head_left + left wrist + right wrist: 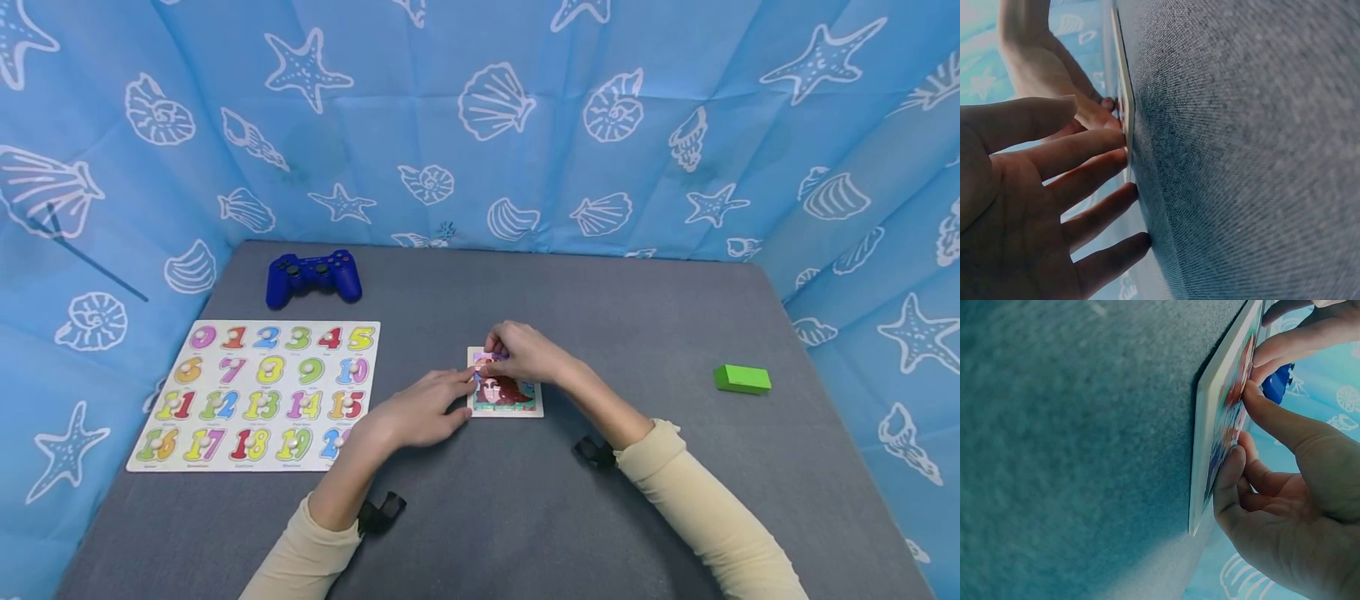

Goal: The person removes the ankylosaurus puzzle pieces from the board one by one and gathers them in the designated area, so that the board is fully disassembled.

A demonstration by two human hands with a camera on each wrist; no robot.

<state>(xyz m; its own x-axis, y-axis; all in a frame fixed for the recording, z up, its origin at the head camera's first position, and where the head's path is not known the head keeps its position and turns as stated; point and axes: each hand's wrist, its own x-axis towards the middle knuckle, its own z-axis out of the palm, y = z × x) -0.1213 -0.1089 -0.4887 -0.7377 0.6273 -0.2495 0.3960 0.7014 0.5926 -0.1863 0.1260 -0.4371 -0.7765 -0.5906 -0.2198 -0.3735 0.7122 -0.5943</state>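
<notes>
A small square picture puzzle [517, 400] lies flat on the table, showing a figure with long red-brown hair inside a pale frame. My left hand [427, 407] reaches it from the left with straight, spread fingers. Its fingertips touch the puzzle's left edge, as the left wrist view also shows. From the upper right comes my right hand [534, 354], its thumb and bent fingers touching the upper left part of the picture. In the right wrist view, the thumb and index finger of the right hand [1310, 481] stand apart on the puzzle [1219, 428]. Whether they pinch a loose piece is hidden.
A white number board [281, 403] with knobbed pieces lies at left, partly under the left forearm. Behind it sits a blue game controller [313, 277]. A green block [742, 379] is at far right. A blue shell-patterned curtain [555, 192] borders the grey table [622, 325].
</notes>
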